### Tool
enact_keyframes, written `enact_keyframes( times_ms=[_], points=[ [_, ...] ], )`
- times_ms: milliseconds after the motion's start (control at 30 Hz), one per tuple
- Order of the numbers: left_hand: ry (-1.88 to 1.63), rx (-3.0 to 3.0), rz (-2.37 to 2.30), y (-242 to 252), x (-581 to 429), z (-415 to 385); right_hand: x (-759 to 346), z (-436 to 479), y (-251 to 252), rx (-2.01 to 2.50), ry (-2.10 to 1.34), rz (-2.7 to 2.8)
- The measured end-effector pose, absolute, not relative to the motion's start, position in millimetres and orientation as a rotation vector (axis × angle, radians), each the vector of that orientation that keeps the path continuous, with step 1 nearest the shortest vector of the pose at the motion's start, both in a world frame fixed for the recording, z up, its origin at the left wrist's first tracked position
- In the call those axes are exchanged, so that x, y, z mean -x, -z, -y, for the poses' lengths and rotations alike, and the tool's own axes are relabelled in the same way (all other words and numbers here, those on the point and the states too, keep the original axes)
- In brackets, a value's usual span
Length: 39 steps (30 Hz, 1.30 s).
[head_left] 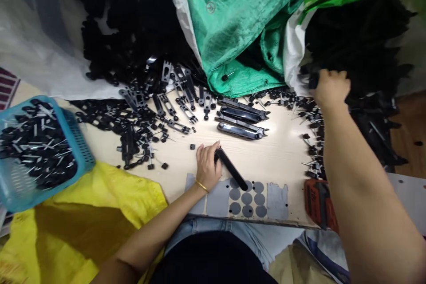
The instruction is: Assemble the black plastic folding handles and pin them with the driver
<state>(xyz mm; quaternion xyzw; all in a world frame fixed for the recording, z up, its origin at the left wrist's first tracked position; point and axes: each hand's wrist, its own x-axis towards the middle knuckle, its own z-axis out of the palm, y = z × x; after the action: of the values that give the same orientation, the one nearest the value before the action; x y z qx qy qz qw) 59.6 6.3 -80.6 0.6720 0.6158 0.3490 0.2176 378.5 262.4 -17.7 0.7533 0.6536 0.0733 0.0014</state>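
Observation:
My left hand (209, 166) rests on the table near its front edge, fingers closed around one end of a long, narrow black plastic part (233, 171). The part's other end points down to the right, above some grey round stickers (246, 198). My right hand (333, 88) reaches far right, to the mouth of a sack of black parts (359, 44). Its fingers are curled, and what they grip is hidden against the dark parts. Several glossy black assembled pieces (241, 131) lie side by side at mid-table. A small black cap (192, 147) lies beside my left hand.
A blue basket (78, 151) of black knobs with metal pins stands left, above a yellow sack (129, 182). Loose black levers (173, 97) spill from a white sack (43, 53). A green sack (239, 22) stands behind. A red and black tool (319, 204) lies front right.

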Motion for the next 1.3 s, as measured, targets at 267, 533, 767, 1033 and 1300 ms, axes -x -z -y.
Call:
enact_keyframes(
  times_ms=[267, 533, 767, 1033, 1300],
  points=[
    [-0.998, -1.828, -1.682, 82.4, -55.6, -6.2, -303.3, -84.9, -19.2, -2.735, -0.808, -2.697],
    [-1.025, -1.809, -1.695, 79.8, -48.4, 0.7, -300.1, 55.1, 43.0, -2.252, 0.213, -2.772],
    [-0.555, -2.522, -1.049, 43.3, -41.0, -17.9, -298.5, 22.5, 18.4, -2.825, 0.611, -1.687],
    [-0.323, -2.024, -1.226, 15.1, -56.6, -1.1, -258.5, 31.6, 7.1, -2.722, 2.701, -1.389],
    [-0.533, -1.726, -1.31, 8.4, -67.9, 48.4, -203.0, 38.4, -9.0, -2.759, 2.931, -1.151]
  ],
)
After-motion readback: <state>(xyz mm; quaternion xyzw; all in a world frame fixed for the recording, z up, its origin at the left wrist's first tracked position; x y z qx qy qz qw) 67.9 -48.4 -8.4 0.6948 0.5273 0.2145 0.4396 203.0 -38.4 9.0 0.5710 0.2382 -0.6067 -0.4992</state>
